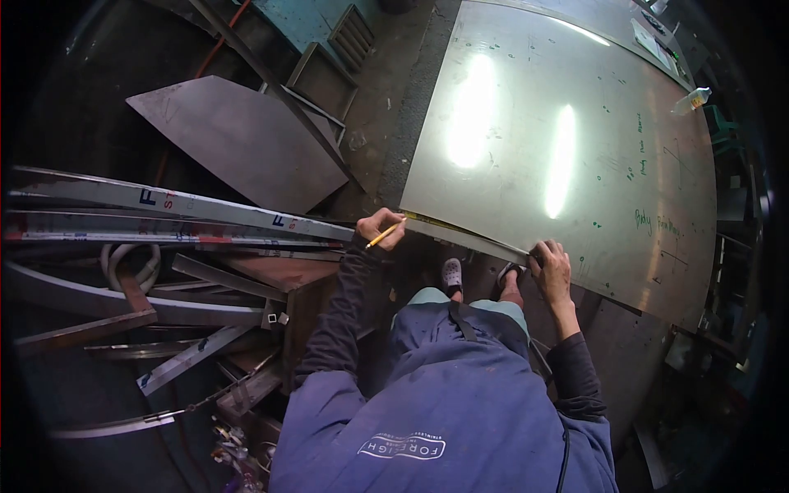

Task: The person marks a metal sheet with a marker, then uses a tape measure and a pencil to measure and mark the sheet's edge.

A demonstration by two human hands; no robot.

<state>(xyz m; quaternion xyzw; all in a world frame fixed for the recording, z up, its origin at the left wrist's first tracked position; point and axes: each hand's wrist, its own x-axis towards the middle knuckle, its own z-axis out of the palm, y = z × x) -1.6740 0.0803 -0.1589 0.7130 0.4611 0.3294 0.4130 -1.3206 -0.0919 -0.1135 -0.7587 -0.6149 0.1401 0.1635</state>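
Note:
My left hand [380,229] is closed round a yellow pencil [383,236] at the near left corner of a large shiny metal sheet [509,164]. A yellow tape measure blade [436,223] runs along the sheet's near edge, from my left hand towards my right. My right hand [551,267] is at the same edge, further right, with its fingers bent over the rim; what they hold, if anything, is hidden. Green handwriting and small marks show on the sheet.
Long metal bars [181,209] lie at the left, above a pile of metal offcuts [197,283]. A cut metal plate [238,140] leans at the upper left. A plastic bottle [692,100] rests at the sheet's far right edge. A green stool [722,127] stands beyond.

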